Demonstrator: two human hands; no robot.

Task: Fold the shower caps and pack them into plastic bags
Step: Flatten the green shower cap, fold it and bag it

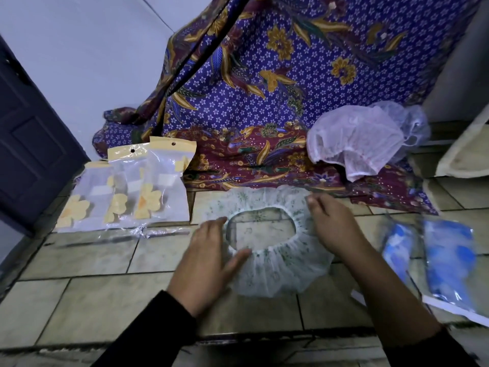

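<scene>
From the head camera we look down on a tiled floor (92, 300). A translucent shower cap (277, 271) with a faint green print lies flat on it, its elastic opening facing up. The left hand (209, 258) rests on the cap's left rim, fingers straight and thumb spread onto the gathered plastic. The right hand (333, 223) lies over the upper right rim, fingers stretched out and touching it (their tips are slightly blurred), so neither hand is closed round anything.

To the left, well apart from the cap, three plastic bags with yellow flowers (148, 192) overlap one another. Behind the cap a purple batik cloth (264, 102) hangs down and spreads onto the floor, and a heap of loose caps (357, 144) sits on it at the right. Blue packets (447, 258) lie near the right forearm. A dark door (26, 141) stands at the far left.
</scene>
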